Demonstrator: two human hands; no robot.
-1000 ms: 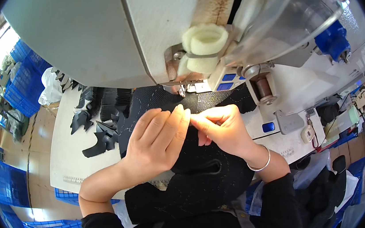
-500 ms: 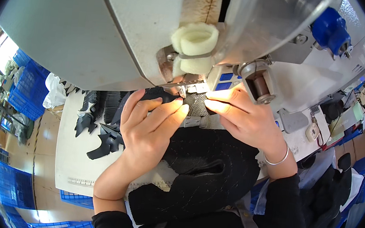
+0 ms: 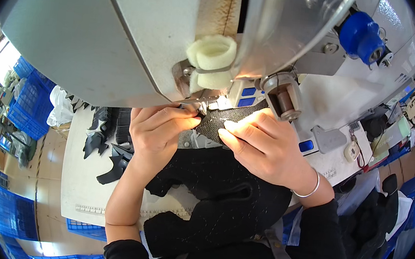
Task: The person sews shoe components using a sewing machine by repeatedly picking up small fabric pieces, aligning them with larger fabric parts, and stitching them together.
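Under the lit needle area of a sewing machine (image 3: 91, 31) lies a piece of black mesh fabric (image 3: 211, 129). My left hand (image 3: 159, 132) pinches its left edge close beside the presser foot, thumb and fingertips together. From the other side my right hand (image 3: 265, 148) grips the mesh between thumb and fingers, just right of the foot. Below both hands a larger black fabric piece (image 3: 225, 197) with a slit and pale stitch lines spreads over the table edge and down against me. The needle tip itself is hard to make out.
Black cut pieces (image 3: 115, 166) lie on the white table (image 3: 80, 187) at left, behind a printed ruler strip (image 3: 90, 209). A thread spool (image 3: 285, 103) hangs above my right hand. Blue crates (image 3: 14, 210) stand on the floor at left.
The mesh has turned, and more of it shows between my hands. My left hand has drawn slightly left, and my right hand has shifted left and down. The view has shifted slightly.
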